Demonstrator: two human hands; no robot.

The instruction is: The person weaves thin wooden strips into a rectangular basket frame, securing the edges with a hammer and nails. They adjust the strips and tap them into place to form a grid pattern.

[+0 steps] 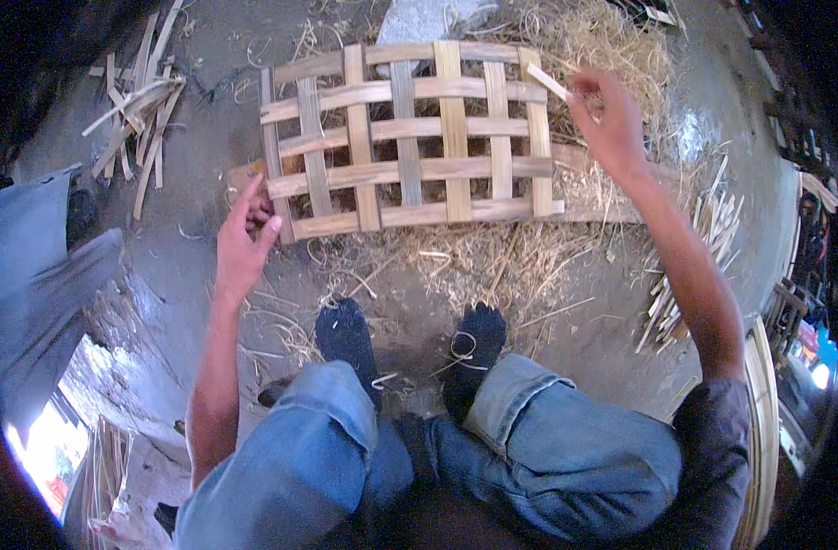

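A woven lattice of flat wooden strips [408,170], light tan and greyish brown, lies in front of me with square gaps between the strips. At its lower left edge is my left hand [245,240], thumb and fingers apart; the thumb tip is against or just beside the outermost strip. My right hand [610,124] is closed at the lattice's upper right corner. From its fingers a pale strip end [549,82] points toward that corner. Whether this strip is woven into the lattice I cannot tell.
Shavings [611,55] cover the ground around the lattice, over a flat board [602,197]. Loose strips [144,119] lie at the far left, with another bundle [680,275] by my right forearm. My feet [346,339] stand close to the lattice. Grey cloth [34,275] hangs at the left.
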